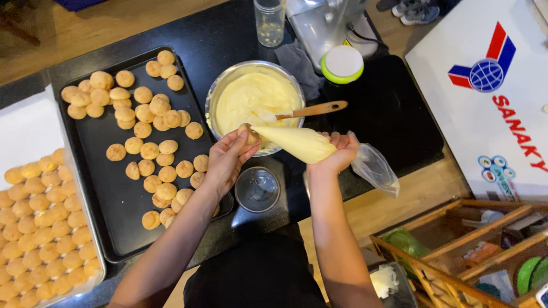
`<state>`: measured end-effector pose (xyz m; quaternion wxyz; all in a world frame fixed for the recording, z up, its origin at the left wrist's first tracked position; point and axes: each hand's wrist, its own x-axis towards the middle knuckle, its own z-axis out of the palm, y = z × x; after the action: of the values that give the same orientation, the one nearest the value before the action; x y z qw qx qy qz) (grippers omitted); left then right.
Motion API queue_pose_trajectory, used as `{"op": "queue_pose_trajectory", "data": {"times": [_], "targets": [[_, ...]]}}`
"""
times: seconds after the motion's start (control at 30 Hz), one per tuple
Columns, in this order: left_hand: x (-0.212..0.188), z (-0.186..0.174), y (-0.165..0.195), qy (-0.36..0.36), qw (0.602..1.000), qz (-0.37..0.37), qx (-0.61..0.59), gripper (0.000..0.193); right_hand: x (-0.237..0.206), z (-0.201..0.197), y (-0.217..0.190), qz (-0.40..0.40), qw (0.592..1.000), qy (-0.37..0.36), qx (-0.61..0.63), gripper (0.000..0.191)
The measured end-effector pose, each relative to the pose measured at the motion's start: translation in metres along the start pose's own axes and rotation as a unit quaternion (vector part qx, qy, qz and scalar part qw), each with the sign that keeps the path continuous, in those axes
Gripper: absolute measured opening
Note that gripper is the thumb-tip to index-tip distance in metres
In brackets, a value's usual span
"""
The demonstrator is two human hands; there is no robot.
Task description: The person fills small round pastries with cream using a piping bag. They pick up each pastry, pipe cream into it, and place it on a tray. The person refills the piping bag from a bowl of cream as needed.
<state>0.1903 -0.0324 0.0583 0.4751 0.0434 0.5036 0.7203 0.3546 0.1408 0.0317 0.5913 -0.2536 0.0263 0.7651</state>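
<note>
Fingers (237, 149) of the left hand (225, 162) pinch a small cream puff (249, 134) at frame centre; the right hand (340, 151) is clenched around the piping bag (297, 142), nozzle touching the puff. A steady, gentle squeeze seems best. Behind sits the custard bowl (255, 100); the black tray (114, 199) of puffs lies left on the bench (388, 108).

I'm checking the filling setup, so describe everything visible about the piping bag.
The piping bag is clear plastic, its cone packed with pale yellow cream. It lies nearly level above the metal bowl's near rim. The right hand grips its wide end, empty plastic trailing behind. Its tip meets a small golden puff held by the left hand.
</note>
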Motion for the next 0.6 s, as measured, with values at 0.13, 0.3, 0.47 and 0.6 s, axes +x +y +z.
{"op": "queue_pose_trajectory", "data": {"times": [0.13,0.3,0.47,0.6], "targets": [[-0.011,0.010,0.001,-0.004,1.000,-0.018,-0.012,0.035,-0.007,-0.007,0.001,-0.030,0.999,0.043,0.011,0.045],[-0.028,-0.002,0.016,0.008,0.999,-0.013,-0.037,0.033,0.000,-0.028,-0.020,-0.143,0.987,0.041,-0.062,0.047],[-0.049,-0.059,0.055,0.044,0.996,0.019,-0.074,0.023,0.014,-0.044,-0.051,-0.217,0.971,0.038,-0.095,0.050],[-0.072,-0.138,0.101,0.086,0.992,0.075,-0.059,0.024,0.026,-0.040,-0.066,-0.220,0.971,-0.013,-0.090,0.049]]}}
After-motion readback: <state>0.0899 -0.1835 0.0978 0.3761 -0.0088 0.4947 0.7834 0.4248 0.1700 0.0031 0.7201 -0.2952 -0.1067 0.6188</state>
